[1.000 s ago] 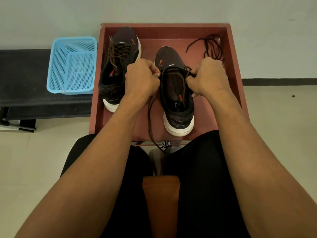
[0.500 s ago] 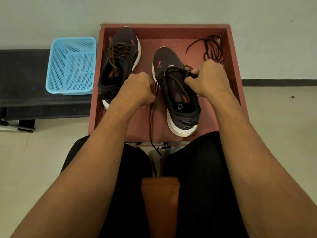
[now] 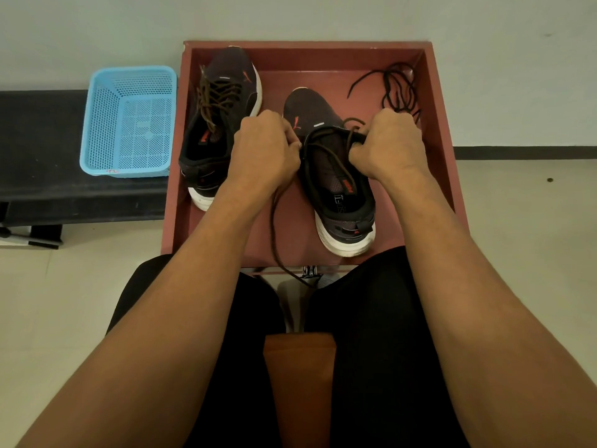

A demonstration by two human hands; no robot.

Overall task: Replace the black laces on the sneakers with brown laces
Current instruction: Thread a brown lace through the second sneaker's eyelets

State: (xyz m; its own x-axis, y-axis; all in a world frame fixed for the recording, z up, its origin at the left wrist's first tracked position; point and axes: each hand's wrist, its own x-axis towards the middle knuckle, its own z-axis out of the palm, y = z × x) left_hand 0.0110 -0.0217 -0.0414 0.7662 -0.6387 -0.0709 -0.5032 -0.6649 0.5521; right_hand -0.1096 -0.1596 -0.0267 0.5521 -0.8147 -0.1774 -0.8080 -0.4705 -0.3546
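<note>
Two dark sneakers with white soles stand in a red-brown tray. The left sneaker carries brown laces through its eyelets. The right sneaker sits between my hands, with a brown lace partly threaded. My left hand pinches that lace at the shoe's left edge; its loose end trails down over the tray's front edge. My right hand grips the lace at the shoe's right eyelets. Loose black laces lie tangled in the tray's far right corner.
A light blue plastic basket sits on a black bench left of the tray. The tray stands against a white wall. My legs in black shorts and a brown seat fill the foreground, with pale floor on both sides.
My left hand dropped toward me with the lace, then rose back to the shoe's left edge. The right sneaker's heel swung slightly to the right. The right hand stayed at the eyelets.
</note>
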